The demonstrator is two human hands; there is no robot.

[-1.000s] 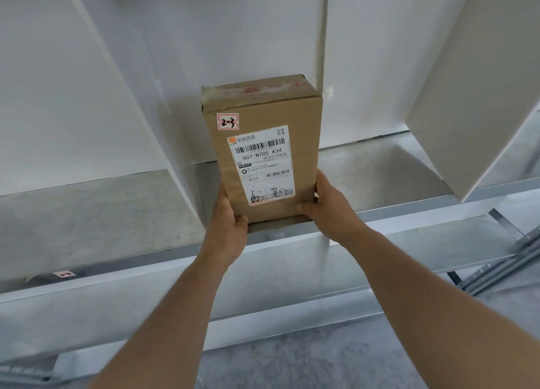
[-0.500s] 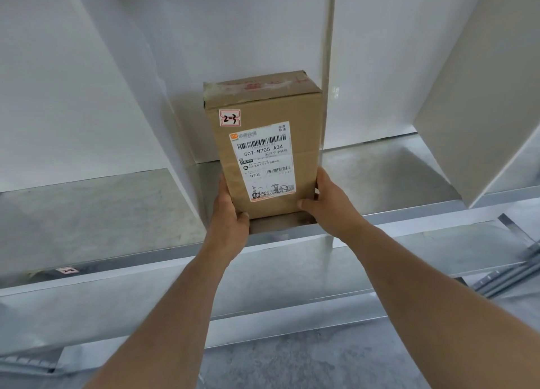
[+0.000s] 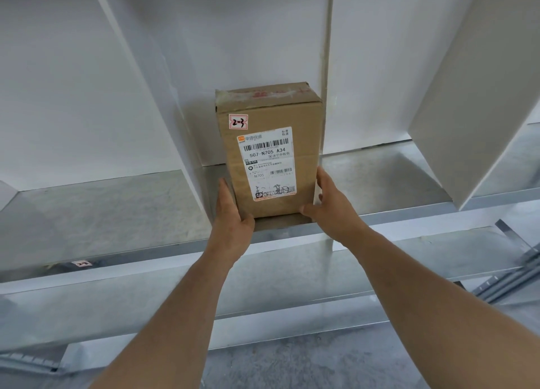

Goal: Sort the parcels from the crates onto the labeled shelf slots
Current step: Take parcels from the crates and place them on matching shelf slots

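A brown cardboard parcel (image 3: 270, 152) stands upright on the metal shelf (image 3: 394, 181), close to the left white divider (image 3: 163, 90) of its slot. It carries a white shipping label and a small red-framed sticker marked 2-3. My left hand (image 3: 230, 213) presses against the parcel's lower left side, thumb at its bottom corner. My right hand (image 3: 328, 204) holds the lower right side, thumb under the front edge. Both hands grip the parcel.
A second white divider (image 3: 473, 96) bounds the slot on the right. A small slot label (image 3: 81, 263) sticks on the shelf's front rail at the left. A lower metal shelf (image 3: 292, 274) lies beneath my forearms. Metal rails (image 3: 514, 266) show at the right.
The parcel has slid a little deeper into the slot and sits higher in view; both hands stayed on its lower sides.
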